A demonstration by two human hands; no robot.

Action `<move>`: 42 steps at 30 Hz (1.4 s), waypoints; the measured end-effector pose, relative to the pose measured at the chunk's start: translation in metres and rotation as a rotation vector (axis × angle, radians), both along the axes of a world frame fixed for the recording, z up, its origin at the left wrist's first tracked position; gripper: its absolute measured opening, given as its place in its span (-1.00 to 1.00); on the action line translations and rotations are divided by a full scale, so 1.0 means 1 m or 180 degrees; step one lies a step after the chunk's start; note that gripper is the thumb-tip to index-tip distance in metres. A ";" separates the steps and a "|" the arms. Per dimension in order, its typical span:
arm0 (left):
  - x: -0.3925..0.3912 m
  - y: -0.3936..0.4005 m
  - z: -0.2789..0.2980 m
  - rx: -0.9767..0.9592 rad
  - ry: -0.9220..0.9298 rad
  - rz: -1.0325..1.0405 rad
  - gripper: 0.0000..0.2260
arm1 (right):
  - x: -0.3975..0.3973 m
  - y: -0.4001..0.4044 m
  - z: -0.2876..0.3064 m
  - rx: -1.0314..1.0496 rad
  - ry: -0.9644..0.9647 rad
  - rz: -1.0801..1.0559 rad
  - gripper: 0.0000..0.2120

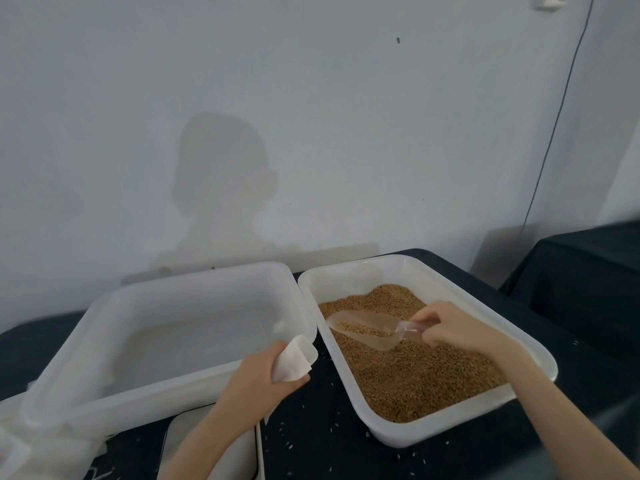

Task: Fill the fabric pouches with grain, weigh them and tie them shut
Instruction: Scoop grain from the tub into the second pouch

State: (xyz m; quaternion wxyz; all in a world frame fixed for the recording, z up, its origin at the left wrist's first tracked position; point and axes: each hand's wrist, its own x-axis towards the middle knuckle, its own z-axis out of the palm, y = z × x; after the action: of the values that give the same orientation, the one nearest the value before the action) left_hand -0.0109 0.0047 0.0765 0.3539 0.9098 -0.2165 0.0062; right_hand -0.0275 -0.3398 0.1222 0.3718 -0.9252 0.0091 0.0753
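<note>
Fabric pouch (294,360) in left hand (266,379) (gripped)

A dark cloth-covered table (571,292) stands off the desk's right edge. A thin black cable (568,98) runs down the pale wall (311,98).

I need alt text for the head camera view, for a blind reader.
The right hand holds a clear scoop with some grain over a grain-filled tub. The left hand grips a white fabric pouch beside an empty tub.

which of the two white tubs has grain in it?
The right tub, where the right hand holds the scoop. The left tub holds none.
</note>
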 end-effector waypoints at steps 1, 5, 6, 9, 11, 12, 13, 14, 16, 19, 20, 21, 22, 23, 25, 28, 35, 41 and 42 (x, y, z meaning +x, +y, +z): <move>0.001 0.000 0.001 0.0009 -0.0007 0.0018 -0.78 | -0.001 0.002 0.003 0.0007 -0.0034 0.0035 -0.64; 0.004 0.003 0.004 0.0235 -0.0108 0.0082 -0.71 | -0.002 0.016 0.020 -0.0130 -0.0143 0.0287 -0.57; 0.005 0.005 0.006 0.0309 -0.0136 0.0097 -0.69 | -0.002 0.020 0.024 -0.0131 -0.0159 0.0366 -0.57; 0.005 0.010 0.010 0.0399 -0.0164 0.0089 -0.64 | -0.001 0.032 0.032 -0.0093 -0.0194 0.0568 -0.55; 0.005 0.013 0.012 0.0434 -0.0172 0.0070 -0.61 | -0.001 0.040 0.036 -0.0092 -0.0209 0.0685 -0.53; 0.005 0.014 0.013 0.0460 -0.0189 0.0061 -0.60 | -0.001 0.044 0.037 -0.0092 -0.0231 0.0727 -0.51; 0.004 0.015 0.014 0.0477 -0.0206 0.0053 -0.59 | -0.002 0.047 0.039 -0.0101 -0.0252 0.0753 -0.50; 0.004 0.016 0.015 0.0477 -0.0216 0.0042 -0.59 | -0.002 0.050 0.040 -0.0110 -0.0271 0.0761 -0.49; 0.005 0.018 0.016 0.0471 -0.0231 0.0030 -0.58 | -0.002 0.056 0.041 -0.0132 -0.0304 0.0748 -0.50; 0.004 0.020 0.016 0.0527 -0.0277 0.0007 -0.58 | -0.002 0.060 0.043 -0.0241 -0.0320 0.0706 -0.52; 0.004 0.020 0.016 0.0549 -0.0294 -0.0011 -0.59 | -0.002 0.061 0.043 -0.0299 -0.0319 0.0702 -0.53; 0.004 0.020 0.016 0.0577 -0.0301 -0.0034 -0.59 | -0.001 0.062 0.043 -0.0347 -0.0313 0.0708 -0.54; 0.004 0.019 0.016 0.0615 -0.0308 -0.0059 -0.58 | -0.001 0.063 0.043 -0.0382 -0.0305 0.0719 -0.55; 0.004 0.019 0.016 0.0639 -0.0316 -0.0085 -0.58 | -0.001 0.064 0.043 -0.0407 -0.0298 0.0731 -0.56; 0.004 0.017 0.016 0.0508 -0.0198 -0.0145 -0.57 | 0.000 0.067 0.043 -0.0484 -0.0290 0.0723 -0.57; 0.002 0.016 0.017 0.0079 0.0138 -0.0235 -0.57 | 0.002 0.072 0.044 -0.0693 -0.0304 0.0668 -0.56; 0.003 0.015 0.020 0.0085 0.0008 -0.0174 -0.47 | 0.004 0.084 0.053 -0.0885 -0.0359 0.0650 -0.62; 0.001 0.008 0.012 -0.0023 -0.0040 0.0060 -0.46 | 0.002 0.101 0.068 -0.1630 -0.1081 0.0508 -0.69; 0.000 0.006 0.010 -0.0072 -0.0051 0.0108 -0.47 | 0.003 0.105 0.070 -0.1833 -0.1303 0.0514 -0.69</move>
State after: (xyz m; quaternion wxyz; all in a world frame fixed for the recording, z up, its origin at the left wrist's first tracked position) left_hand -0.0107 0.0109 0.0864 0.3622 0.9093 -0.2038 0.0219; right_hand -0.0244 -0.2352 0.1924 0.0830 -0.9856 -0.1178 -0.0882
